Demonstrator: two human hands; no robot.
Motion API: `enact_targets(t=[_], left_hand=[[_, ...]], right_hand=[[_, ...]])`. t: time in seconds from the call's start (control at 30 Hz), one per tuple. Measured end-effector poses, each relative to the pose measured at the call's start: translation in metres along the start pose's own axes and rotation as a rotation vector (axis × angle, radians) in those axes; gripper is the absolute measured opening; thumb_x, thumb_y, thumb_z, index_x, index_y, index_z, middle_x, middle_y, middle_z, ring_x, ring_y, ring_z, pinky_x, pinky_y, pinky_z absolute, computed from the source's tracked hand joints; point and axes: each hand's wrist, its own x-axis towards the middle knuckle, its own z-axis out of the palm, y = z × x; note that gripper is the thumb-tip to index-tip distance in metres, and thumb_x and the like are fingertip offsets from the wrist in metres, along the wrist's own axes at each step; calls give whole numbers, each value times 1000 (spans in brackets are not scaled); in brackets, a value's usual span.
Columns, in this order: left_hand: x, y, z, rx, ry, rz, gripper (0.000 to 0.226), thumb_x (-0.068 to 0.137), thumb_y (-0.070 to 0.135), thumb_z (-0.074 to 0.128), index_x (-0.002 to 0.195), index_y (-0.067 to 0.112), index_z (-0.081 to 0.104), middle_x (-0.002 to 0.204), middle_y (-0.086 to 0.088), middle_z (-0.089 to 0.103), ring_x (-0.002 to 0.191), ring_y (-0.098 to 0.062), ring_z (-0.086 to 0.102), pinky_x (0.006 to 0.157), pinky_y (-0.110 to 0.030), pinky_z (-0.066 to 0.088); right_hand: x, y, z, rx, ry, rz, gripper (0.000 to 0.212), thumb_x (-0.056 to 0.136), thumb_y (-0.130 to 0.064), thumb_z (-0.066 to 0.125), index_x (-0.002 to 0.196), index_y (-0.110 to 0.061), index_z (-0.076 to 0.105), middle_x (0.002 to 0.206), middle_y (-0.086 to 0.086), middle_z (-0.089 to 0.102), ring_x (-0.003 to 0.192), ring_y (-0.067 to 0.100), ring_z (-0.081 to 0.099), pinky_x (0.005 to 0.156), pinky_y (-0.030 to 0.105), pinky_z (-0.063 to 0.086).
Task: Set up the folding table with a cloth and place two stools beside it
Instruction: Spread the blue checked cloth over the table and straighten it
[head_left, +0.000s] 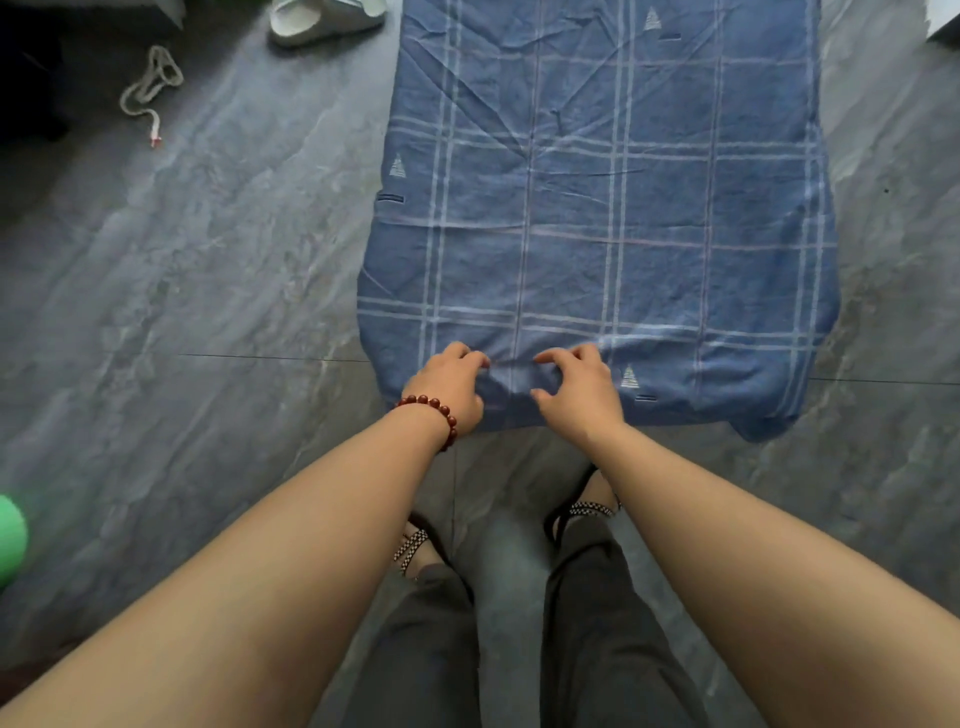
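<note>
While both arms reach fwd from the bottom of the view, the left hand (451, 387) and right hand (581, 389) sit side by side on the near edge of the blue plaid cloth (597, 208), which lies spread over the table w/ its near hem hanging down just below the fingers. Left fingers (470, 358) are curled, tips pressing into the fabric; right fingers (558, 357) curled too w/ thumb apart lower down, and a small ridge of cloth is bunched up between the two hands, so both look to be pinching the fabric, tho the actual pinch pts are partly hidden. A red bead bracelet (434, 410) wraps the left wrist. Beyond the fingertips the cloth stretches away, wrinkled, w/ white grid lines and small white triangle motifs; the tabletop itself is fully covered, can't see it. Below the hands: dark trousers and black sandals (582, 512) w/ checkered straps on the grey marbled floor (208, 312). Far left of the fingers, a looped white cord (150, 85) lies on the floor; past it, a pale slipper (322, 21) at top edge. A green object (10, 540) shows at the left edge, well apart from the hands. No containers in view
</note>
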Motion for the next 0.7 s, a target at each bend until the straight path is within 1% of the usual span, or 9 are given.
enact_targets(t=[0.17,0.27,0.37,0.43,0.5,0.53,0.6,0.67,0.7], left_hand=[[-6,-43,-1,-93,90,3,37,87,13,50,123,21,51,128,-4,43,119,-25,44,96,-43,42],[-11,-61,0,-136,134,-1,30,87,13,51,117,18,53,122,-5,47,113,-25,48,93,-43,44],[-13,-72,-1,-204,270,-54,17,89,17,52,105,13,50,114,-7,49,105,-26,51,90,-43,44],[-10,-80,-2,-268,399,-143,20,89,19,55,105,10,46,115,-9,45,104,-27,50,89,-38,43],[-7,-86,-4,-324,457,-242,36,88,23,58,114,8,40,124,-11,40,111,-29,48,92,-36,39],[-4,-90,-5,-345,417,-284,47,88,26,59,123,6,36,132,-12,35,118,-30,44,97,-36,37],[2,-96,-5,-373,235,-312,65,89,33,57,137,3,26,144,-14,29,130,-31,35,107,-38,31],[7,-100,-4,-394,63,-283,57,92,39,52,135,5,35,140,-14,41,127,-32,40,106,-41,34],[7,-100,-4,-405,30,-272,51,93,39,50,130,6,41,135,-13,47,123,-32,45,103,-42,38]], right_hand=[[-3,-37,37,36,45,-30,38,83,-29,68,119,-26,55,119,1,40,113,22,42,86,35,46],[-3,-57,57,42,77,-53,43,80,-29,72,119,-29,53,116,0,40,111,20,41,83,34,47],[-3,-72,69,20,126,-66,45,78,-26,74,118,-30,53,114,-1,39,110,19,40,83,34,47],[-3,-79,76,6,178,-51,42,78,-22,73,114,-29,54,112,0,38,109,20,40,82,33,46],[-4,-82,81,-1,218,-39,34,79,-19,71,109,-26,57,110,0,39,106,21,41,78,33,43],[-5,-82,82,-17,227,-50,27,81,-19,70,104,-24,59,107,0,40,105,21,42,76,32,42],[-6,-80,84,-59,230,-80,12,83,-21,68,94,-19,65,99,-2,39,100,21,43,71,31,39],[-7,-77,86,-21,232,-70,8,84,-22,68,89,-16,69,94,-4,39,98,20,44,72,30,39],[-8,-76,87,28,236,-53,8,84,-22,68,88,-15,69,94,-4,40,97,19,45,73,29,39]])
